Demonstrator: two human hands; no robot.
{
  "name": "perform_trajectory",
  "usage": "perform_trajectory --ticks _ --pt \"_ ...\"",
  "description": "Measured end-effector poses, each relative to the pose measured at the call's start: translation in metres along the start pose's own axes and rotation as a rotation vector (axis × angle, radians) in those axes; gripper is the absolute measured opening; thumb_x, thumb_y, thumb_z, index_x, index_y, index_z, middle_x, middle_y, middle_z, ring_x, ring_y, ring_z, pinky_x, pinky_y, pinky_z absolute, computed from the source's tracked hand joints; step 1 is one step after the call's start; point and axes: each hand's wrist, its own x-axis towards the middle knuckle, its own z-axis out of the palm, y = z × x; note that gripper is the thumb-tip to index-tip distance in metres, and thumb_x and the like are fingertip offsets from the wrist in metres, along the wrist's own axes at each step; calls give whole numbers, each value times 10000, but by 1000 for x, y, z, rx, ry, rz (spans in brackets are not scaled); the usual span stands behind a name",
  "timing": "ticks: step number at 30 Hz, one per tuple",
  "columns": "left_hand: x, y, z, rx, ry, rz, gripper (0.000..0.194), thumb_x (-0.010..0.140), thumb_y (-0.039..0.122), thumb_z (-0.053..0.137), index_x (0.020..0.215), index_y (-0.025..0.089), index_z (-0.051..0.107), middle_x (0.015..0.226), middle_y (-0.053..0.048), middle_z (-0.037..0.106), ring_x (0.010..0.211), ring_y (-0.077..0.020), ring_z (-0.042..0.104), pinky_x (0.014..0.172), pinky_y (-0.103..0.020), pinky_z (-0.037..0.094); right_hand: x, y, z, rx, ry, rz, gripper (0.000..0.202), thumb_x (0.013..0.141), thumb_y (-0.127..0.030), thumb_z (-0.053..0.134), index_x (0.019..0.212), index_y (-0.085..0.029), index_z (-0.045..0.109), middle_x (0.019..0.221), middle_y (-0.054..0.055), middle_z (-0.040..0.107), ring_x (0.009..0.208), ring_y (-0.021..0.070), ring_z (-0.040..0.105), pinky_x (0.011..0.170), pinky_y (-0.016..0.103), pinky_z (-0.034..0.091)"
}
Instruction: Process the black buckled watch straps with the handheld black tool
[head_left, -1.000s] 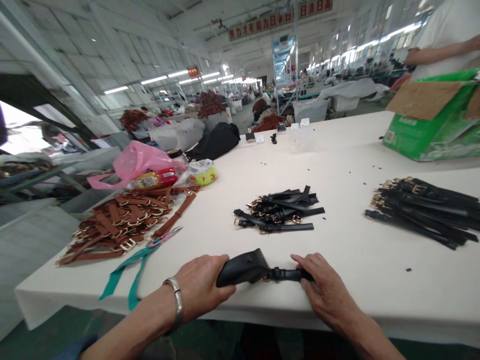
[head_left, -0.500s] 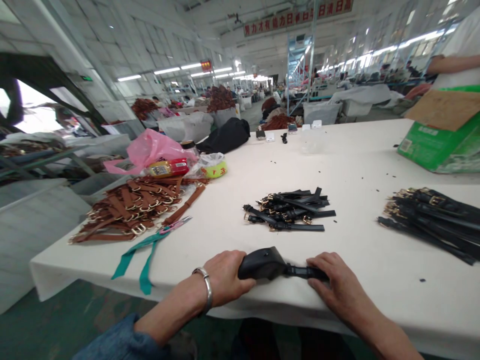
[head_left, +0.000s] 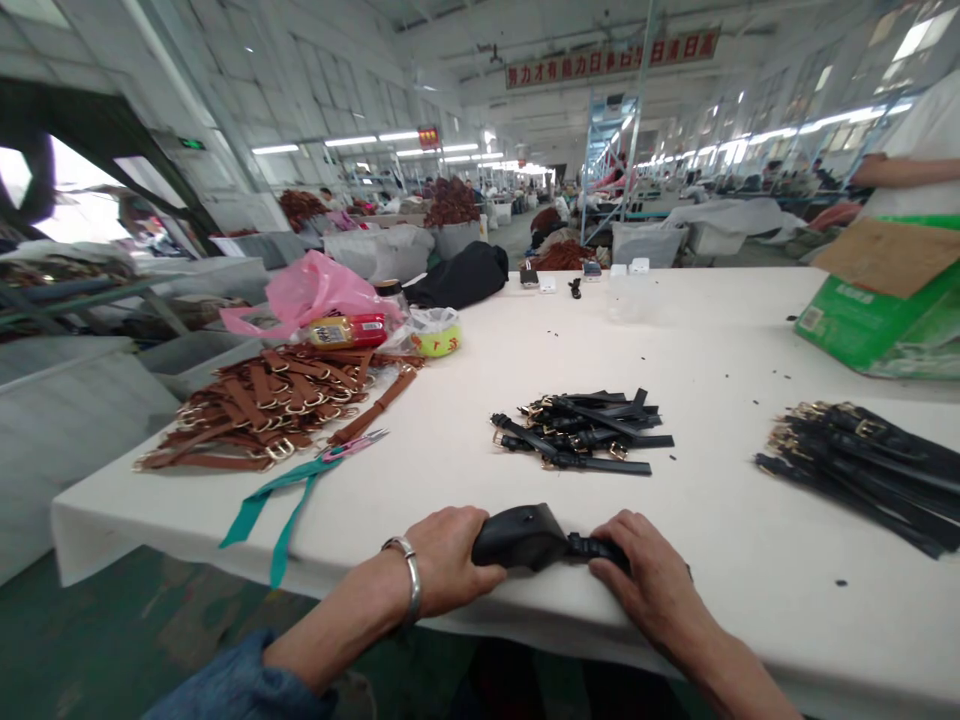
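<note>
My left hand (head_left: 448, 562) is wrapped round the narrow left end of a smooth black rounded object (head_left: 523, 537), whose exact kind I cannot make out. The broad right end of that object meets a short black strap (head_left: 586, 547). Fingers of my right hand (head_left: 646, 570) are closed on the strap and hide most of its right part. Both hands are low over the table's front edge. Just beyond them lies a loose heap of black buckled straps (head_left: 581, 432) with gold-coloured buckles.
Brown buckled straps (head_left: 262, 405) are piled at left, beside scissors (head_left: 356, 445) with teal ribbon. A bundle of black straps (head_left: 862, 470) lies at right. A green box (head_left: 862, 320) and a person's arm (head_left: 911, 172) are at far right. Pink plastic bag (head_left: 307, 295) sits behind.
My right hand has moved left, closer to the black object, and less of the strap shows between the hands. My left hand has hardly moved. The camera view has shifted slightly.
</note>
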Motion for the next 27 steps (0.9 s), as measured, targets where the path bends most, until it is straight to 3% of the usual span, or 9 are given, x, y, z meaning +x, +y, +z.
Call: perform_trajectory --ticks 11,18,27 --pt "-4 -7 2 41 16 6 338 625 477 516 846 231 587 796 -41 634 728 -211 583 603 -284 429 3 3 -6 114 -70 21 125 755 -266 540 862 -248 603 803 8 529 751 162 525 666 270 403" --pt "-17 -15 -1 74 22 -16 314 644 466 506 843 237 588 787 -38 631 747 -210 581 622 -281 421 3 0 -5 99 -39 -7 152 746 -266 528 885 -233 581 838 22 538 773 175 526 688 287 416" --pt "-16 -13 6 -2 79 -4 280 663 472 500 803 240 573 733 -26 627 678 -193 573 550 -249 374 1 0 -2 76 0 -19 148 762 -252 504 892 -235 573 836 22 550 779 173 541 691 288 432"
